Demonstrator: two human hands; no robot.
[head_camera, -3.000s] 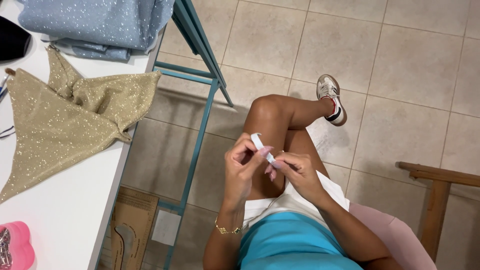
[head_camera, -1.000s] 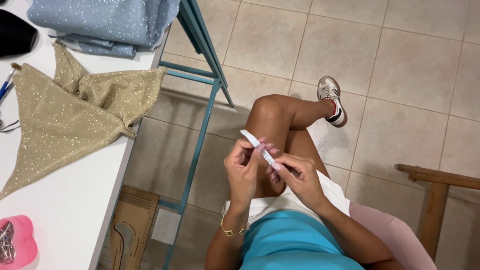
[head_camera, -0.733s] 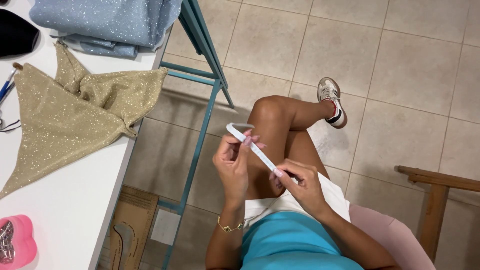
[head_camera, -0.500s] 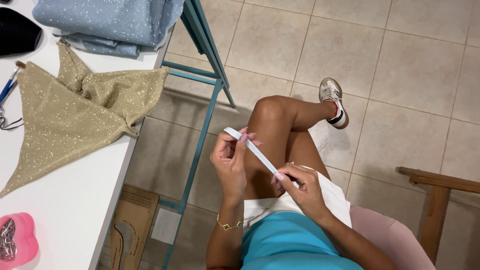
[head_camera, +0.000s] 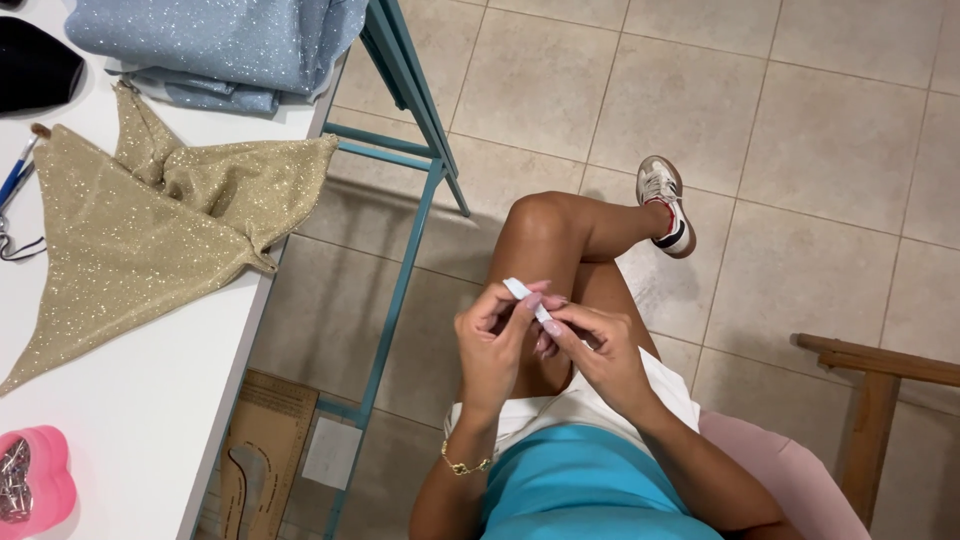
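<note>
Beige floor tiles (head_camera: 760, 90) fill most of what I look down on as I sit with one knee crossed over the other. Both my hands meet above my lap. My left hand (head_camera: 492, 345) is curled closed around the near part of a thin white strip (head_camera: 522, 294), thumb and fingertips pinching it. My right hand (head_camera: 600, 350) is closed too, its fingertips pinched on the strip just beside the left ones, so the two hands touch.

Half a second ago the strip stood out long between my hands, one end up by my left fingers and the other down in my right grip. Now my hands have drawn together and only a short white end shows above my left fingers; the rest is hidden inside my grip. I judge that I am working along the strip, gathering or sliding it through my fingers, and that the work is in mid-course.

Further out, a gold bracelet (head_camera: 462, 465) sits on my left wrist. To my left stands a white table (head_camera: 130, 440) on teal legs. Gold sparkly cloth (head_camera: 130, 230) lies at its right edge, blue sparkly cloth (head_camera: 220, 40) at the far right corner, and a pink pin holder (head_camera: 30, 485) at the near left. A wooden frame (head_camera: 880, 380) stands at my right.
</note>
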